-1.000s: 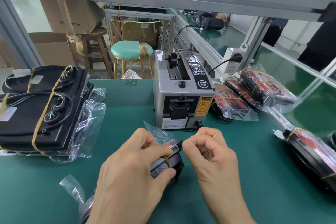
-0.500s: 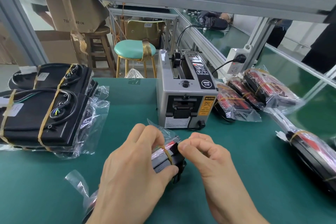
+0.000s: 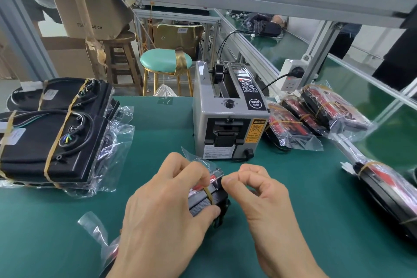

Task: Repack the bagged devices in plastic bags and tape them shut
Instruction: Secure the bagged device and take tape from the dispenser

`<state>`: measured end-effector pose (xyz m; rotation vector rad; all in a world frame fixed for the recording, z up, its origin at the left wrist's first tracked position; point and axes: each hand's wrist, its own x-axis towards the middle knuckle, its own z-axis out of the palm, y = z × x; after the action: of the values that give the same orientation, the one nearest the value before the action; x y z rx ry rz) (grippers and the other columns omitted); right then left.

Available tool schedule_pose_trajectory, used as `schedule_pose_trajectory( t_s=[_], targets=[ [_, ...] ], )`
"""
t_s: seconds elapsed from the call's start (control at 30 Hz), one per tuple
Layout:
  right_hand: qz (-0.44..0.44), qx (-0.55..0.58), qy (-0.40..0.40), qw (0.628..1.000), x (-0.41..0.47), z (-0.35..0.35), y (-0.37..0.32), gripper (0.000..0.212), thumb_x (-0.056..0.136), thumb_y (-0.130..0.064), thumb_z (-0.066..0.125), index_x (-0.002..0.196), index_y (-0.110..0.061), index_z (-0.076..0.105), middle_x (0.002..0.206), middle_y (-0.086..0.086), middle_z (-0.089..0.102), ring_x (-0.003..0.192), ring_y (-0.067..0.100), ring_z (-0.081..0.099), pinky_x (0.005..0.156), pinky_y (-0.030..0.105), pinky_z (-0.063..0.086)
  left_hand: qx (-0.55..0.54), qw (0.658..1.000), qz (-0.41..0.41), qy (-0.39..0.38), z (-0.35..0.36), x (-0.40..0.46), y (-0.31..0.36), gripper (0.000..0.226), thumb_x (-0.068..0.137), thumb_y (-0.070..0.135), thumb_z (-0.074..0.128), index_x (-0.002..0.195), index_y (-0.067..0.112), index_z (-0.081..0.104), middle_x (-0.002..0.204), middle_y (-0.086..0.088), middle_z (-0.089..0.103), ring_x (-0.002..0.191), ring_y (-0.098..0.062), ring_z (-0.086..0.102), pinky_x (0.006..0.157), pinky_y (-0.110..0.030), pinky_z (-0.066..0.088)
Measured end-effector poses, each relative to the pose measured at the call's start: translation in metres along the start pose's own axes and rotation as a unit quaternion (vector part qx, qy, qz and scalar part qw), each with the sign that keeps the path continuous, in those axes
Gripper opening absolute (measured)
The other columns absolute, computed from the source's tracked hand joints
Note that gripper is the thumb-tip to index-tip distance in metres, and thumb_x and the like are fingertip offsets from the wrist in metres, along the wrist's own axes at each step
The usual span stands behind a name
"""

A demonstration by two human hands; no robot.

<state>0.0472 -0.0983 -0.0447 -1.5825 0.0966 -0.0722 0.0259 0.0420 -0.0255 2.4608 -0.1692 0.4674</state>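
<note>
Bagged device [image 3: 206, 196] clasped in curled left hand [image 3: 164, 216], right hand [image 3: 259, 194] fingertips pinched at its upper corner.

Both hands are low and near, close together. The left hand [image 3: 167, 207] has its fingers [image 3: 191, 170] bent over the top and its thumb tucked under. The right hand [image 3: 261, 201] is curled, thumb and first finger pinched together.

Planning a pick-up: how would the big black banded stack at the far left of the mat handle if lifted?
The banded stack looks rigid and probably heavy. Its loose plastic bag seems slippery and floppy, so gripping the bag alone may slip.
</note>
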Motion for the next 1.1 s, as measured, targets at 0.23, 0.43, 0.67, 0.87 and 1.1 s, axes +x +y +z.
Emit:
schedule_pose_trajectory(
  t_s=[0.23, 0.43, 0.67, 0.87, 1.1],
  targets=[
    [0.013, 0.044, -0.018, 0.999, -0.001, 0.001, -0.002, 0.015, 0.074, -0.015, 0.074, 0.059, -0.014, 0.073, 0.088, -0.004, 0.051, 0.062, -0.011, 0.046, 0.058, 0.001, 0.035, -0.006, 1.0, -0.004, 0.008, 0.001, 0.0, 0.0, 0.05, 0.048, 0.039, 0.085, 0.077, 0.037, 0.044, 0.083, 0.017, 0.046, 0.066, -0.014, 0.046, 0.047, -0.025, 0.039],
    [-0.006, -0.005, 0.007, 1.0, 0.001, 0.004, 0.0, 0.011, 0.069, -0.022, 0.071, 0.058, -0.02, 0.073, 0.075, -0.02, 0.047, 0.068, -0.001, 0.044, 0.06, 0.01, 0.034, 0.007, 1.0, 0.004, 0.009, 0.002, 0.0, -0.002, 0.044, 0.048, 0.038, 0.086, 0.075, 0.037, 0.051, 0.084, 0.019, 0.047, 0.071, -0.01, 0.046, 0.045, -0.021, 0.037],
    [-0.021, -0.042, 0.018, 0.999, 0.001, 0.004, 0.001, 0.009, 0.069, -0.022, 0.073, 0.06, -0.024, 0.074, 0.073, -0.023, 0.048, 0.062, 0.002, 0.041, 0.058, 0.011, 0.031, -0.011, 1.0, 0.018, -0.001, 0.003, 0.0, -0.004, 0.05, 0.046, 0.033, 0.092, 0.084, 0.044, 0.063, 0.083, 0.02, 0.047, 0.073, 0.003, 0.046, 0.046, -0.018, 0.037],
    [-0.031, -0.105, 0.049, 0.993, 0.003, 0.004, 0.005, 0.009, 0.069, -0.02, 0.075, 0.063, -0.023, 0.07, 0.082, -0.025, 0.054, 0.062, -0.002, 0.048, 0.058, 0.006, 0.033, -0.007, 1.0, 0.03, 0.004, 0.005, 0.0, -0.003, 0.037, 0.049, 0.035, 0.088, 0.078, 0.045, 0.068, 0.082, 0.019, 0.048, 0.076, -0.003, 0.048, 0.045, -0.028, 0.047],
    [-0.014, -0.029, 0.112, 0.993, 0.009, -0.009, 0.004, 0.029, 0.08, -0.004, 0.063, 0.093, -0.03, 0.058, 0.092, -0.009, 0.059, 0.078, -0.001, 0.055, 0.071, 0.012, 0.042, -0.015, 0.999, 0.037, 0.017, 0.006, 0.0, -0.006, 0.033, 0.049, 0.034, 0.089, 0.074, 0.041, 0.069, 0.083, 0.019, 0.049, 0.079, 0.0, 0.05, 0.05, -0.026, 0.048]
  ],
)
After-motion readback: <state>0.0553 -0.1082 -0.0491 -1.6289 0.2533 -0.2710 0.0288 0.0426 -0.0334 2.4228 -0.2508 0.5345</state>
